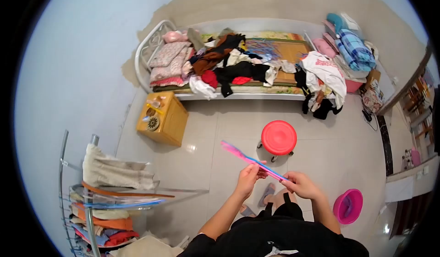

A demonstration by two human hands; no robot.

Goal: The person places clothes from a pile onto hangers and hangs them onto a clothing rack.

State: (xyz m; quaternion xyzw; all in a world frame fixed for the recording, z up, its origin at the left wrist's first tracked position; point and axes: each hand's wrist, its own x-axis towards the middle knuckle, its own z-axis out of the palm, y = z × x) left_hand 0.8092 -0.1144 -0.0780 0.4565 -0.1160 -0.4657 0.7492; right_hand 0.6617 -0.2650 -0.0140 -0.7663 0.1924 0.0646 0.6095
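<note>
In front of my body I hold a pair of thin plastic clothes hangers (251, 160), one pink and one blue, seen nearly edge-on and lying against each other. My left hand (249, 180) grips them near the middle, its fingers closed around the plastic. At the lower right end, my right hand (300, 185) pinches them between thumb and fingers. Their far end points up and left over the tiled floor. Beyond the hands stands a red round stool (279, 138) on casters.
A white-framed bed (201, 96) carries heaped clothes (229, 69), bedding and blue hangers (263, 49). A wooden cabinet (176, 119) stands at its left. Lower left is a metal clothes rack (90, 202) with hung garments; a pink basin (348, 206) sits at right.
</note>
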